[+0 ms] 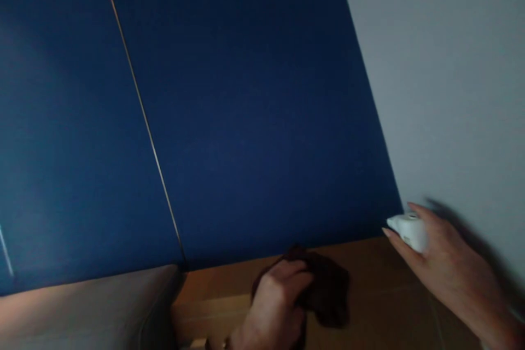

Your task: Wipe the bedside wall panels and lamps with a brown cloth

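Wooden surface; dark cloth bunched inside left hand fingers.

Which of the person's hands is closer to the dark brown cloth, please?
The left. The left hand grips the dark brown cloth on the wooden surface; the right hand holds a white spray nozzle, up to the cloth's right, apart.

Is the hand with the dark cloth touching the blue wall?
No, the left hand grips the dark cloth low over the wooden surface, apart from the blue wall.
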`<action>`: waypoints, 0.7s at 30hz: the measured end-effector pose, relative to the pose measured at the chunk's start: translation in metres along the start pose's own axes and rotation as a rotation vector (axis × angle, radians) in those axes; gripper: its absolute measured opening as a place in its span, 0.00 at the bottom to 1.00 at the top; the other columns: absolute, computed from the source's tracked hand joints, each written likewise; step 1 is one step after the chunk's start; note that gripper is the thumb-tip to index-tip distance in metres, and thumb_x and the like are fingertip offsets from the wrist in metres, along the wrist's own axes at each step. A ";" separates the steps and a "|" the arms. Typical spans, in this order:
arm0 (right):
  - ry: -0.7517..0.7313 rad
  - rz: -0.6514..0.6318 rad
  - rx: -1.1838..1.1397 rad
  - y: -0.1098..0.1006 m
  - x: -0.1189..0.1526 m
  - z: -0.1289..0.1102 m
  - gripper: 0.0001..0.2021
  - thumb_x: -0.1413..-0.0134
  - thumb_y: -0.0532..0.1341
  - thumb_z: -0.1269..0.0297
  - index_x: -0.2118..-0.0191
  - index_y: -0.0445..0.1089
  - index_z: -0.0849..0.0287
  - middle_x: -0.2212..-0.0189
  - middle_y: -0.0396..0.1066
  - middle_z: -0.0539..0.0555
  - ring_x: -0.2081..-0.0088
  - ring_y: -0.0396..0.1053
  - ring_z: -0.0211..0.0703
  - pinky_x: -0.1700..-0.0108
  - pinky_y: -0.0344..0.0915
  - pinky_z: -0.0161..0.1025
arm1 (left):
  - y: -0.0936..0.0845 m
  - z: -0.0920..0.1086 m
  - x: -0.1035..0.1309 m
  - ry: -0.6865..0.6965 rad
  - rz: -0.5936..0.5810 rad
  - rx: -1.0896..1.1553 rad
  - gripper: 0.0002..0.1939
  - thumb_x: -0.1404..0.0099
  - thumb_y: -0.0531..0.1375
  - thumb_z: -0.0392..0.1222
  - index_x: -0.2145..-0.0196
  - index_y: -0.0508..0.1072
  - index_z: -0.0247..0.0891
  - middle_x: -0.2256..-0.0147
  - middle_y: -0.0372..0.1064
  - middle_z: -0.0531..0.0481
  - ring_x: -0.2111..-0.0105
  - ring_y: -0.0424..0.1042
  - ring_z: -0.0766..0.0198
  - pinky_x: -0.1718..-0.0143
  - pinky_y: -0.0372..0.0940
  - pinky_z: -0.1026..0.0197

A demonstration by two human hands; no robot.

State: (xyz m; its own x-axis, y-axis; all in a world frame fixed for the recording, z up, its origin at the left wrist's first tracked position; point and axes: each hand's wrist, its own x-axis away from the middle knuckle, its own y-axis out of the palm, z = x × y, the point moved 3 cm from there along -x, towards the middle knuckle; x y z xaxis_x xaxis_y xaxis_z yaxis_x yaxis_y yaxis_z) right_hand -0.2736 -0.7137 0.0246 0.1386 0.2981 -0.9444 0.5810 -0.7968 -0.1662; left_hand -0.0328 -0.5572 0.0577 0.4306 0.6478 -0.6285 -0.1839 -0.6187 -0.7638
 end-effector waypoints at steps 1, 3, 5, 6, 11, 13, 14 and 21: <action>-0.021 0.018 -0.008 0.008 0.003 0.003 0.40 0.36 0.40 0.35 0.43 0.62 0.73 0.58 0.68 0.65 0.67 0.69 0.51 0.75 0.58 0.41 | -0.025 -0.015 0.006 -0.036 0.084 -0.092 0.26 0.54 0.51 0.25 0.58 0.72 0.38 0.55 0.72 0.49 0.58 0.71 0.63 0.56 0.69 0.62; -0.043 0.059 -0.013 0.020 0.007 0.007 0.38 0.35 0.42 0.38 0.44 0.62 0.74 0.57 0.68 0.66 0.66 0.69 0.52 0.72 0.62 0.42 | -0.073 -0.038 0.005 -0.016 0.250 -0.327 0.27 0.50 0.51 0.24 0.53 0.71 0.38 0.52 0.71 0.46 0.55 0.71 0.61 0.54 0.69 0.59; -0.023 0.102 -0.024 0.027 0.011 0.009 0.36 0.35 0.43 0.39 0.45 0.63 0.72 0.57 0.68 0.64 0.64 0.69 0.52 0.69 0.65 0.42 | -0.109 -0.060 -0.009 0.024 0.432 -0.559 0.22 0.42 0.53 0.26 0.49 0.68 0.36 0.49 0.67 0.41 0.51 0.69 0.57 0.51 0.68 0.54; -0.006 0.115 -0.041 0.029 0.012 0.009 0.35 0.34 0.43 0.39 0.46 0.63 0.71 0.58 0.68 0.63 0.63 0.69 0.51 0.67 0.65 0.41 | -0.116 -0.070 -0.019 0.057 0.476 -0.651 0.21 0.39 0.55 0.28 0.48 0.67 0.35 0.46 0.65 0.38 0.48 0.67 0.53 0.49 0.68 0.52; 0.069 0.165 -0.092 0.031 0.017 0.006 0.30 0.34 0.48 0.43 0.45 0.62 0.67 0.56 0.68 0.60 0.59 0.69 0.49 0.62 0.65 0.39 | -0.059 -0.095 -0.090 0.196 0.313 -0.789 0.22 0.36 0.54 0.31 0.45 0.65 0.31 0.38 0.53 0.32 0.36 0.50 0.40 0.40 0.56 0.37; 0.081 0.183 -0.113 0.030 0.019 0.005 0.29 0.34 0.49 0.44 0.44 0.61 0.68 0.54 0.68 0.61 0.58 0.69 0.50 0.59 0.65 0.40 | -0.018 -0.073 -0.131 0.225 0.268 -0.746 0.22 0.34 0.54 0.36 0.42 0.64 0.34 0.36 0.51 0.37 0.35 0.48 0.42 0.38 0.53 0.38; 0.090 0.188 -0.130 0.030 0.019 0.005 0.30 0.34 0.49 0.43 0.43 0.61 0.68 0.54 0.67 0.61 0.57 0.69 0.51 0.58 0.65 0.41 | 0.003 -0.054 -0.154 0.315 0.204 -0.724 0.22 0.32 0.52 0.39 0.40 0.63 0.38 0.36 0.51 0.42 0.35 0.48 0.44 0.37 0.53 0.40; 0.165 0.153 -0.138 0.029 0.023 0.018 0.37 0.38 0.47 0.35 0.45 0.63 0.70 0.54 0.68 0.64 0.58 0.70 0.57 0.60 0.67 0.47 | 0.088 0.017 -0.215 0.644 0.133 -0.656 0.22 0.28 0.44 0.38 0.43 0.69 0.46 0.36 0.53 0.53 0.40 0.57 0.47 0.39 0.56 0.49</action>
State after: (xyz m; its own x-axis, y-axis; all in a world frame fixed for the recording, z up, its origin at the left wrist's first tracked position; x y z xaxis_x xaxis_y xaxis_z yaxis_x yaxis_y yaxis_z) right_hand -0.2676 -0.7397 -0.0066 0.3558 0.2699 -0.8947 0.6454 -0.7634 0.0264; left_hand -0.1561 -0.7429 0.1231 0.8857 0.3030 -0.3517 0.1851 -0.9253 -0.3311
